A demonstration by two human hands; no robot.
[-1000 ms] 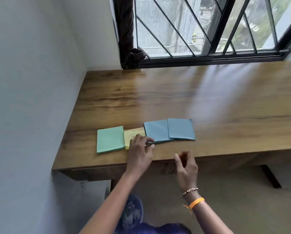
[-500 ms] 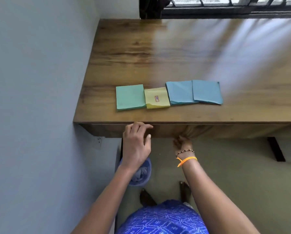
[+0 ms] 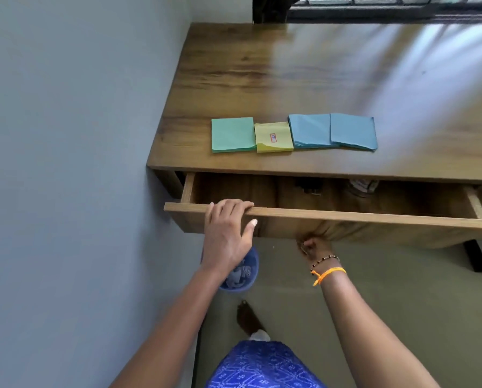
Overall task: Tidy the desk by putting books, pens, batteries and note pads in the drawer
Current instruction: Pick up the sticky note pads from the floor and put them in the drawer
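Near the wooden desk's (image 3: 318, 65) front edge lie a green note pad (image 3: 232, 134), a yellow note pad (image 3: 273, 137) with a small sticker, and two overlapping blue note pads (image 3: 308, 131) (image 3: 353, 131). Below them the drawer (image 3: 374, 218) stands partly pulled out. My left hand (image 3: 228, 233) grips the top rim of the drawer front, fingers curled over it. My right hand (image 3: 311, 245) holds the bottom edge of the drawer front from underneath, its fingers hidden. A few dark and pale items lie at the back inside the drawer, too dim to name.
A grey wall (image 3: 66, 163) runs close along the left of the desk. A blue bin (image 3: 242, 275) with crumpled contents stands on the floor under my left wrist. A barred window (image 3: 388, 7) runs behind the desk. A dark desk leg (image 3: 476, 256) stands at the right.
The drawer has slid out from under the desk top. My left hand, which earlier rested on the yellow pad, now grips the drawer front; my right hand stays under its lower edge.
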